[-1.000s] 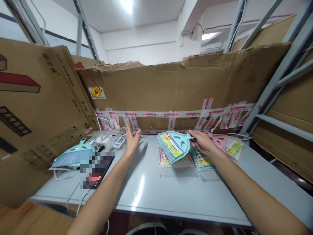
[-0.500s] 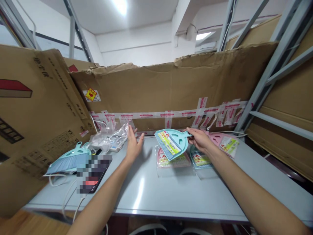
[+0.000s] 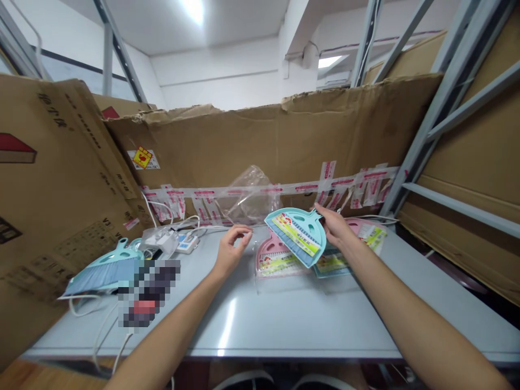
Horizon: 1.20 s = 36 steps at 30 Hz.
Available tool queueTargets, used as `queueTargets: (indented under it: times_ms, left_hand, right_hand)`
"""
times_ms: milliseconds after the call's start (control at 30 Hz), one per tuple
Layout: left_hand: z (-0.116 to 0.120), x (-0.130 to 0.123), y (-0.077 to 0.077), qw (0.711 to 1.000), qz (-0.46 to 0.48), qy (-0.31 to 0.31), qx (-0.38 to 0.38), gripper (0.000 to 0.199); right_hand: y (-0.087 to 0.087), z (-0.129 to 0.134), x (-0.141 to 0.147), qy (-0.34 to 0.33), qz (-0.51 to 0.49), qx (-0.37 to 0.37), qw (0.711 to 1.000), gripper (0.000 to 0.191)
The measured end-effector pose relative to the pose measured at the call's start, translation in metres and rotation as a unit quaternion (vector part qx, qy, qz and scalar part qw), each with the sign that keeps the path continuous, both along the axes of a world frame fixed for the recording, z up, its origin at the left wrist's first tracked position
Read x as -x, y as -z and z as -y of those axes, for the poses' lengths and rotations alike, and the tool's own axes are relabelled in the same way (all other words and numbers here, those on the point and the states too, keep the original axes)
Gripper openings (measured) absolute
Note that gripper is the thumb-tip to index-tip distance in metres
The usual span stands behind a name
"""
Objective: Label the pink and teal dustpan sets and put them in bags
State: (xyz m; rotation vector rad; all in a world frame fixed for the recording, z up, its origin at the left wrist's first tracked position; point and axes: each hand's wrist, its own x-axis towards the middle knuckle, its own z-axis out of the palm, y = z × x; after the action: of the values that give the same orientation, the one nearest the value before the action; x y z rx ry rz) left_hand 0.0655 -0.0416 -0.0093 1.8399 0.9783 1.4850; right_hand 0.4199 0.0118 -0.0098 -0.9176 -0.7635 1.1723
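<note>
My right hand point(image 3: 333, 225) is closed round the handle of a mint-green dustpan-and-brush set point(image 3: 298, 235), tilted above the table with a yellow-green label across its blue bristles. Left of it, my left hand point(image 3: 234, 246) has thumb and forefinger pinched together at the lower edge of a clear plastic bag point(image 3: 254, 195), which stands up loosely before the cardboard. Below the held set lie a pink dustpan set point(image 3: 270, 260) in clear wrapping and a green one point(image 3: 333, 262), partly hidden. Another pink set point(image 3: 371, 233) lies behind my right wrist.
An unwrapped green dustpan with brush point(image 3: 108, 271) lies at the left, beside a blurred-out phone point(image 3: 150, 298). White cables and a power strip point(image 3: 187, 244) are behind. A taped cardboard wall point(image 3: 260, 141) borders the grey table point(image 3: 260, 330) at the back; metal shelf posts rise on both sides.
The clear bag has gone from the pile over the power strip to up in front of the cardboard. My left hand has moved right and its spread fingers have closed. The held dustpan has turned slightly.
</note>
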Motion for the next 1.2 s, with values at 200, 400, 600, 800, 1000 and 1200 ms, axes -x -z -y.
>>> queueTargets:
  times_ms: [200, 400, 600, 800, 1000, 1200]
  left_hand:
    - [-0.026, 0.006, 0.01, 0.988, 0.126, -0.055, 0.07, 0.035]
    - [-0.03, 0.005, 0.016, 0.961, 0.215, 0.011, 0.171, 0.053]
    - [-0.025, 0.004, 0.011, 0.959, 0.208, 0.038, 0.191, 0.062]
    - [-0.027, 0.012, 0.002, 0.961, 0.22, 0.033, 0.162, 0.076]
    - [-0.04, 0.031, -0.008, 0.916, 0.355, 0.024, 0.185, 0.064]
    - [-0.046, 0.048, -0.018, 0.889, 0.412, 0.036, 0.199, 0.06]
  right_hand:
    - [-0.007, 0.018, 0.002, -0.124, 0.071, 0.061, 0.988, 0.047]
    - [-0.002, 0.028, 0.025, -0.185, 0.143, 0.048, 0.971, 0.056]
    - [0.003, 0.022, 0.023, -0.167, 0.173, 0.034, 0.97, 0.048]
    - [-0.002, 0.019, 0.009, -0.148, 0.155, 0.054, 0.975, 0.034]
    - [-0.013, 0.018, 0.0, -0.109, 0.045, 0.079, 0.99, 0.035]
    - [-0.015, 0.022, 0.0, -0.1, 0.044, 0.102, 0.989, 0.032]
